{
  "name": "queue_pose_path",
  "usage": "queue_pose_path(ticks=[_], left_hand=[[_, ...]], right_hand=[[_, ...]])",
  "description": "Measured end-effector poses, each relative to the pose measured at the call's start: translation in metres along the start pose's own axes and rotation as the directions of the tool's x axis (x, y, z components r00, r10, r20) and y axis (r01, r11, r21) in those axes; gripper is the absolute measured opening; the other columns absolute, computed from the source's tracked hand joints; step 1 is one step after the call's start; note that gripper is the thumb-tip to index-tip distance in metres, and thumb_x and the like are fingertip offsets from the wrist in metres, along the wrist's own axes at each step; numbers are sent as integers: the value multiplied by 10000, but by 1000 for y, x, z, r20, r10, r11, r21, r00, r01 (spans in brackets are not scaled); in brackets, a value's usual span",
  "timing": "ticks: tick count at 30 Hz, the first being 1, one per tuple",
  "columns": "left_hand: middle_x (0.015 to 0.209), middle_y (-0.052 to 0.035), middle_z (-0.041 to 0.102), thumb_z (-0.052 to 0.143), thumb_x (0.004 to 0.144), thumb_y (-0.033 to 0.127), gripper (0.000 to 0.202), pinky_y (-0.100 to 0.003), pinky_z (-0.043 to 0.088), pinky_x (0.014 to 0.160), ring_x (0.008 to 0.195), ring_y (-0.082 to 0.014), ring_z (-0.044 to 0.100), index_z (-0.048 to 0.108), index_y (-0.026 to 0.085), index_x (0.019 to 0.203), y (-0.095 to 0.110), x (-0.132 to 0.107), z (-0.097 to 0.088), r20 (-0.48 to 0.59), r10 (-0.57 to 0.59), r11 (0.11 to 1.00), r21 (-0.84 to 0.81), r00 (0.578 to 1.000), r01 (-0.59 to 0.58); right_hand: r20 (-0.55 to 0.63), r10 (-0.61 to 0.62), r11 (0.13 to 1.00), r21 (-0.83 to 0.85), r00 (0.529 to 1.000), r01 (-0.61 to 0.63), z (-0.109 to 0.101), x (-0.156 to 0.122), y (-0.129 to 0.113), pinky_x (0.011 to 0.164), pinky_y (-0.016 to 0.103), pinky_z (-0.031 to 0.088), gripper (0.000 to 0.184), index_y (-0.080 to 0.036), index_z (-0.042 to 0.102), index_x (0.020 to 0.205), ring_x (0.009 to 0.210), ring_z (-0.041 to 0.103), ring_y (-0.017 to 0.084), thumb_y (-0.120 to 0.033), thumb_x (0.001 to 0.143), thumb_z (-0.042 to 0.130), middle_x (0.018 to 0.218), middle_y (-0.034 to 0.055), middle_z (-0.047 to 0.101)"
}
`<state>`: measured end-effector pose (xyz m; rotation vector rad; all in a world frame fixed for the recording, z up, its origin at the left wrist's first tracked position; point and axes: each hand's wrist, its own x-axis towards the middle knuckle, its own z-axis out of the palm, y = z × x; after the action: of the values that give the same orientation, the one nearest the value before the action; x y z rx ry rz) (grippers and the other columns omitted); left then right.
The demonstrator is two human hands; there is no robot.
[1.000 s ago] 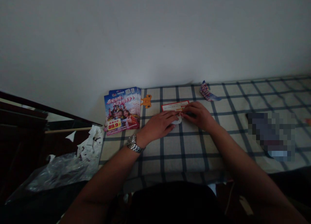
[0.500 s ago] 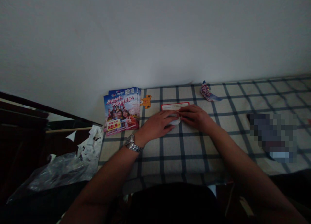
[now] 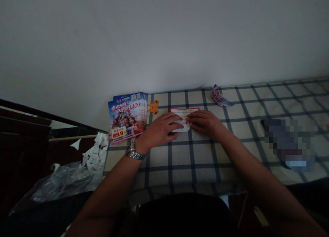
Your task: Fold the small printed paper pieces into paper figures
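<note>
On the checked cloth (image 3: 205,161), close to the wall and between both hands: a red-bordered paper sheet (image 3: 183,113), flat on the fabric, near part seemingly folded over into a white flap. Judged light and thin, limp if lifted by one corner, easy to crease and easy to tear. Likely to slide on the cloth unless pinned. Best held at the free edges or corners, with flat fingertips pressing down rather than a hard pinch in the middle.

Left hand (image 3: 159,131): laid out nearly flat, fingers stretched and close together, tips resting on the left part of the sheet, heel on the cloth, nothing gripped. Steel wristwatch (image 3: 133,151) on that wrist.

Right hand (image 3: 205,123): fingers bent, tips down on the right edge of the sheet, just beside the left fingertips. Whether nipping the paper or only pressing on it, impossible to tell from this angle.

Left of the hands, a stack of colourful flyers (image 3: 128,115) at the cloth's corner, with an orange bear figure (image 3: 154,107) just beside it. Beyond the right hand, near the wall, a small folded paper piece (image 3: 219,97), apart from the sheet. Off the cloth's left edge, torn white scraps (image 3: 95,154) and a clear plastic bag (image 3: 64,180).
</note>
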<state>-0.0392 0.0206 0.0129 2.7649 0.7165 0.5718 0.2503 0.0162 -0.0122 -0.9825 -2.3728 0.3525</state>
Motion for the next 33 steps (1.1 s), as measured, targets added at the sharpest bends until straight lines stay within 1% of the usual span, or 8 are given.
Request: queue_pose_path(ticks=[3,9,14,16,22,26,33], left_hand=[[1382,-65,633,646,994,260,235,-511,475,1179,1337,-258,563,718,280,1217,-1,-1,-2,6,10,1000,14,1000,-10],[1342,-68,660,595,1038,271,209,-488,494,1148,1297,-243,588,739,268,1189,-1,0,1,5,4,1000,17,1000,-5],[1320,-79,685,576,1047,271,294,-470,528,1085,1225,-234,635,669,256,1326,-2,1,5,-1,-36,999,-13,999,36],[1314,-80,691,572,1051,276,301,-468,524,1078,1214,-237,641,653,249,1340,-2,1,6,-6,-52,999,-4,999,52],[1247,-74,713,558,1072,371,301,-458,531,1047,1172,-243,650,622,231,1331,0,3,11,-63,-82,996,40,995,85],[1233,-86,697,587,1056,401,315,-478,513,1086,1178,-254,630,609,211,1307,3,6,14,-132,-116,990,62,984,125],[1198,-87,678,607,1044,351,283,-464,523,1049,1141,-263,623,591,213,1291,6,12,20,-154,-195,978,38,969,203]], right_hand=[[11,-6,1000,5,1000,6,0,0,1,1043,515,530,221,-279,763,1192,1215,688,295,-295,989,678,1310,69,754],[20,-12,1000,6,1000,11,2,0,3,1049,512,524,214,-280,760,1188,1214,688,290,-299,995,669,1305,67,755],[7,-14,1000,-4,1000,14,3,0,2,1043,519,529,213,-295,769,1182,1201,696,290,-297,989,681,1305,68,757],[-2,-13,1000,-19,1000,13,3,0,1,1042,521,530,208,-297,772,1176,1203,694,292,-296,989,681,1302,69,757],[7,-18,998,-66,1000,18,4,1,-4,1029,513,530,201,-277,774,1168,1215,688,301,-304,1007,657,1306,72,755],[7,-25,997,-70,1000,25,5,3,-6,1032,504,525,223,-291,764,1201,1223,680,292,-305,1015,641,1318,72,748],[-3,-46,997,-59,999,46,7,3,-5,1023,490,534,225,-266,776,1192,1205,679,292,-318,1022,637,1259,77,768]])
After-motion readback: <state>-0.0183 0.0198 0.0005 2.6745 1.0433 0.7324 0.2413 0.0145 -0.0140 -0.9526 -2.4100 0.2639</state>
